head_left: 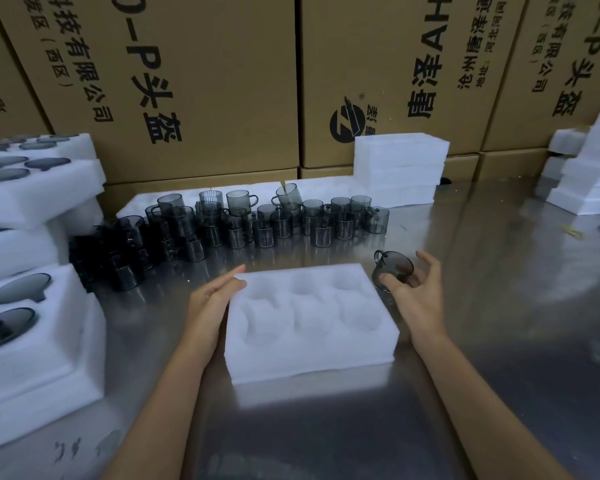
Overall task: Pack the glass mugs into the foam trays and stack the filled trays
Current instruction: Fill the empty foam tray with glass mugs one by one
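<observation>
A white foam tray (312, 355) with several hollow pockets lies on the steel table in front of me. My left hand (212, 299) rests flat against the tray's left side, fingers straight. My right hand (416, 292) holds a smoky grey glass mug (394, 268) just past the tray's right far corner, thumb and fingers around its body, handle pointing left. Behind the tray stands a crowd of several loose grey glass mugs (257, 220), some stacked on others.
Filled foam trays (32, 341) are piled at the left, holding dark round pieces. Empty foam trays (399, 164) stack at the back centre, and more foam (589, 168) at the right. Cardboard boxes (194, 81) wall the back. The steel table (499, 341) stretches right.
</observation>
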Demonstrator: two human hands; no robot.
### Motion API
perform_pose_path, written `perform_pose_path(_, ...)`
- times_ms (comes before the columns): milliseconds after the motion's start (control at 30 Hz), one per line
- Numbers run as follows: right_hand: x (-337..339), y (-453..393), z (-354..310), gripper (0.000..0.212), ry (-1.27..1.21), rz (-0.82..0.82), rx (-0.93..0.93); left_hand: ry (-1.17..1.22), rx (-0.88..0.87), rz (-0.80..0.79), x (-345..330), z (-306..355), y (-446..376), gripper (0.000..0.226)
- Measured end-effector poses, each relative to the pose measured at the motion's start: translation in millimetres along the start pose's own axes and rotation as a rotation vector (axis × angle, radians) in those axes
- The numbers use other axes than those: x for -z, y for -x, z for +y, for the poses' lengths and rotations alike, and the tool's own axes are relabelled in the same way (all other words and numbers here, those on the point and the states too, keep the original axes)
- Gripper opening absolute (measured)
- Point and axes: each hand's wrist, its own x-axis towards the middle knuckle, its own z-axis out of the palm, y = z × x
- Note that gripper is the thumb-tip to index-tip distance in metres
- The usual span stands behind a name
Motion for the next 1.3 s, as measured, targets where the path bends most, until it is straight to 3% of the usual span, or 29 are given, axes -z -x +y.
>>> perform_pose_path(133, 4, 11, -4, 0.062, -0.072, 0.015, 0.008, 0.050, -0.005, 0.073, 6, 2, 8, 0.031)
perform_pose_path(267, 3, 19, -18, 0.046, -0.092, -0.011, 0.100, -0.096, -0.153, 0.167, 0, 18, 16, 0.027)
perform_pose_path(400, -6, 33, -44, 0.053, -0.033, -0.103, 0.301, -0.338, -0.425, 0.071, -21, 41, 32, 0.028)
perform_pose_path(500, -12, 49, -56, 0.055, 0.046, -0.213, 0.454, -0.453, -0.535, -0.029, -42, 48, 47, 0.030)
perform_pose_path(767, -17, 68, -69, 0.060, 0.282, -0.333, 0.689, -0.357, -0.430, -0.305, -79, 56, 54, 0.058)
perform_pose_path(900, -16, 68, -68, 0.066, 0.291, -0.316, 0.673, -0.387, -0.422, -0.388, -90, 68, 42, 0.041)
perform_pose_path(1100, -13, 62, -66, 0.072, 0.180, -0.291, 0.556, -0.260, -0.336, -0.346, -107, 60, 33, 0.010)
perform_pose_path(1300, -11, 50, -62, 0.060, 0.074, -0.257, 0.382, -0.225, -0.290, -0.442, -105, 52, 28, 0.009)
